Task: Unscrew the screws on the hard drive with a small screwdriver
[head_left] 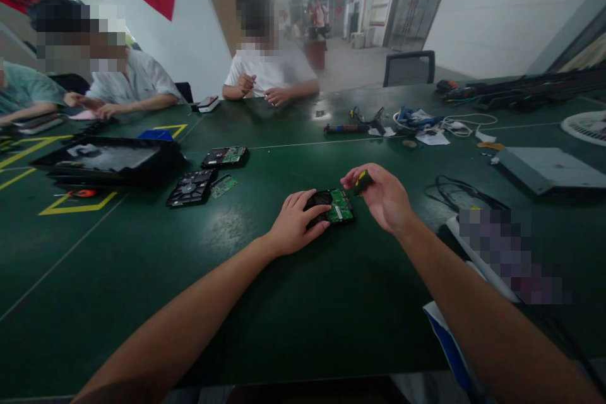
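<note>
A hard drive (341, 209) lies on the green table with its green circuit board facing up. My left hand (299, 221) grips it from the left, thumb at the near edge and fingers over the black part. In my right hand (386, 196) is a screwdriver (363, 182) with a dark and yellow handle. It tilts down toward the board's right end; whether its tip touches a screw I cannot tell. Left of my hands lie another hard drive (226, 156), a black drive-sized part (192, 187) and a loose green circuit board (224, 185).
Black trays (108, 161) are stacked at the left, beside an orange-handled tool (83, 193). Blue and white cables (421, 118) lie at the back right, a grey metal box (552, 167) nearer. Past the table stands a chair (409, 68). Co-workers (272, 69) sit opposite.
</note>
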Available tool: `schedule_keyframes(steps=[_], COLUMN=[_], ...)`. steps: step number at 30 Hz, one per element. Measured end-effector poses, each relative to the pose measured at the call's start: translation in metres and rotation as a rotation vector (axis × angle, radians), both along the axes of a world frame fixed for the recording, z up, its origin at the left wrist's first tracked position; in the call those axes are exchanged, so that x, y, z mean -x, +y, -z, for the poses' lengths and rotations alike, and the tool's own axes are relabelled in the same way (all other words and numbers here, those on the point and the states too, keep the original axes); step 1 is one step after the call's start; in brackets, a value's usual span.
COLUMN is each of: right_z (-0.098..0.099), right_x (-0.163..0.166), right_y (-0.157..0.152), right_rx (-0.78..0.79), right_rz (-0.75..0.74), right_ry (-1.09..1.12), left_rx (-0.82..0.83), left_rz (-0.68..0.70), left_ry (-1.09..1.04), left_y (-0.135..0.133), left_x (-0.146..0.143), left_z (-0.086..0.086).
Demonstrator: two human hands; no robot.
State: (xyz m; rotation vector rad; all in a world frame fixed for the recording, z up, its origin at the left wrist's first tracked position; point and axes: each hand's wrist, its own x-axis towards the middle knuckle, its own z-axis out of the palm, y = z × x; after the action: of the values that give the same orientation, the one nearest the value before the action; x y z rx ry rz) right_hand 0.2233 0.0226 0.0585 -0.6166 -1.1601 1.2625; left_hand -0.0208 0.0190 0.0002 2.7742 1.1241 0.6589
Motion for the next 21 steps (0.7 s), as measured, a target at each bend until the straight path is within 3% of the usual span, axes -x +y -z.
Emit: schedule_keyframes(steps=[6,14,21], right_z=[-0.0021,-0.0016,-0.0067], right_x=[-0.0001,-0.0029,0.001], right_y=[-0.0009,0.0003,-0.0035], right_rx=[0.06,-0.009,0.067], right_rz=[-0.02,0.001,-0.033], right_ry=[0.075,0.002,0.036], left_rx=[-0.004,-0.014,-0.001], left_rz=[-0.002,0.0,-0.006], left_ry=[0.003,-0.003,-0.004], left_y=[0.0015,0.0019,0.0023], left_x=[0.0005,0.0006,0.0006], left_z=[0.0029,0.0048,0.0044])
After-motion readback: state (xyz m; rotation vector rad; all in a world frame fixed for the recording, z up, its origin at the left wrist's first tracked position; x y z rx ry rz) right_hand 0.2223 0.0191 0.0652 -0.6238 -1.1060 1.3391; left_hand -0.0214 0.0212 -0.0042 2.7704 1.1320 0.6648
